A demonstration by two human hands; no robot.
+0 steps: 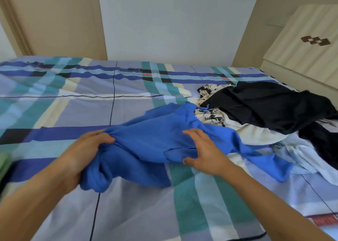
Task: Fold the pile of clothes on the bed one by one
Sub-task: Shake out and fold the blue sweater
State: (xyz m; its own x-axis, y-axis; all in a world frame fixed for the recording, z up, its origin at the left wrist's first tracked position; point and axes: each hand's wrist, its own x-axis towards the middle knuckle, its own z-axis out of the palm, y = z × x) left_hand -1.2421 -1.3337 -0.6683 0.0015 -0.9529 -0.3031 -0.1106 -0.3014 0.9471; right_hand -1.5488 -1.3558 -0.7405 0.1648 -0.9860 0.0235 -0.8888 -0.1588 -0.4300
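Left grip (pixel 87 149) clenched on a bunched wad of the blue garment (pixel 155 136), mid-bed (pixel 54 103). Right grip (pixel 203 153) flat on the cloth, fingers straight, grasping nothing. Garment's right edge overlaps the pile (pixel 265 109). Risk: pulling left drags other clothes along, and the wad folds crooked.

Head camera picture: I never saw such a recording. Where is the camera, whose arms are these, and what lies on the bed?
No machine here. A person wears one camera on the head, looking forward and down, so the arms are their own. The left hand grips a bunched end of a blue garment; the right hand lies on it with straight fingers. The garment rests on a bed with a checked sheet. Beside it lies an unfolded pile: a black garment, a white patterned one, a pale blue cloth.
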